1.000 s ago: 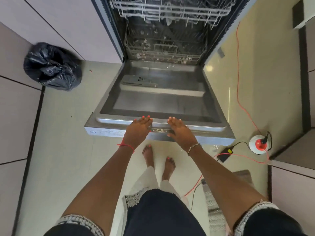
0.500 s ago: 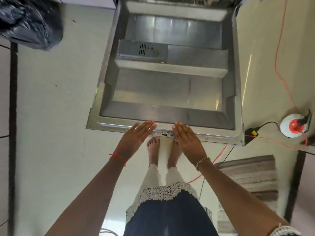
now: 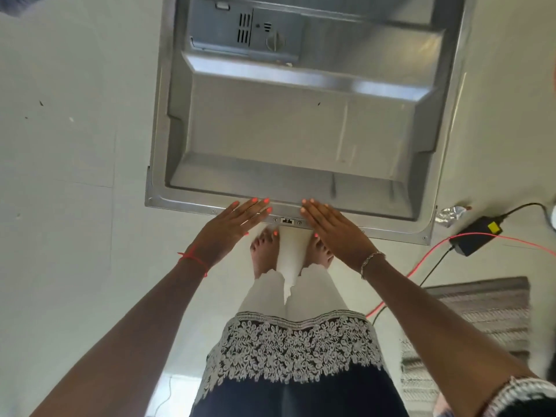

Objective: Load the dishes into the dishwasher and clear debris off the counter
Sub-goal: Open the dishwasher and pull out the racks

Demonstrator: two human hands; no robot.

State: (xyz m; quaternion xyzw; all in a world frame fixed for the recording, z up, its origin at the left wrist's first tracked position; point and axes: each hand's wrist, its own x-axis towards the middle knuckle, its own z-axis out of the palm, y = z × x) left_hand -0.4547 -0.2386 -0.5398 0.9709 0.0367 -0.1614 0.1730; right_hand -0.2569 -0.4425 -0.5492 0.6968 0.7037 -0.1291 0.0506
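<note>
I look straight down at the open dishwasher door (image 3: 285,130), its steel inner face turned up. My left hand (image 3: 231,227) and right hand (image 3: 334,230) lie flat on its near edge, fingers straight and gripping nothing, 1 on each side of the small latch (image 3: 287,220). At the door's far end, the detergent dispenser (image 3: 240,28) has its lid closed, so its contents are hidden. On the floor to my right lies a black power adapter (image 3: 469,243) with a yellow label (image 3: 495,227); any writing is too small to read. A red cable (image 3: 421,260) runs past it, near a crumpled foil scrap (image 3: 451,213) and a striped rug (image 3: 481,320).
</note>
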